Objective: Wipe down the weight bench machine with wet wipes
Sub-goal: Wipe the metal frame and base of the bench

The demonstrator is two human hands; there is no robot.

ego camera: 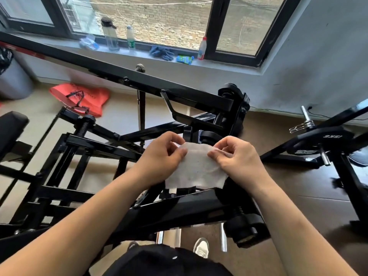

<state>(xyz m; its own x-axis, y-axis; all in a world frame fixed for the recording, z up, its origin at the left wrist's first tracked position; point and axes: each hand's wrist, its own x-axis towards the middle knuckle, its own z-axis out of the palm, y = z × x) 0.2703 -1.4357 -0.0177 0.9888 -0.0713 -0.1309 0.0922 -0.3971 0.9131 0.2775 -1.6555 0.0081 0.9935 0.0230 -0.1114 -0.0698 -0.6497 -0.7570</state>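
Wipe, white and dirt-speckled, hangs pinched by fingers of left hand and right hand.

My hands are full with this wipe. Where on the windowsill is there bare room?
Sill is bare right of the red-capped bottle, up to the corner, and left of the packet. Between them it is crowded: bottles, gloves, green pack.
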